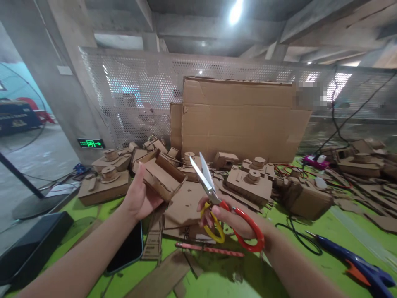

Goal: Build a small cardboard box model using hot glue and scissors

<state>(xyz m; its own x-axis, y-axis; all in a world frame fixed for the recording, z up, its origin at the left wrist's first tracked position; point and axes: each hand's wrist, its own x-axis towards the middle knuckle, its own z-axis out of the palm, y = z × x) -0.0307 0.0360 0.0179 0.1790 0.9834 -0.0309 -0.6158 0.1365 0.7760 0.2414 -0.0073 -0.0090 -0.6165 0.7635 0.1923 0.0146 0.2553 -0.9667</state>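
Observation:
My left hand [139, 196] grips a small open cardboard box [163, 176], tilted so that its hollow inside faces me. Its thumb lies along the box's near left edge, and the other fingers are mostly hidden beneath. In my right hand [229, 219] is a pair of scissors [208, 182] with one yellow and one red handle loop. The blades point up and to the left, slightly apart, close to the box's right side but not touching it. Under the hands lies a flat cardboard sheet [182, 207].
Cardboard models with round turrets [249, 184] line the back, before a large cardboard panel [242, 120]. A red striped pencil [211, 249] and a phone [125, 248] lie nearest me. A blue glue gun [353, 256] with its cable is at right, a dark case [34, 248] at left.

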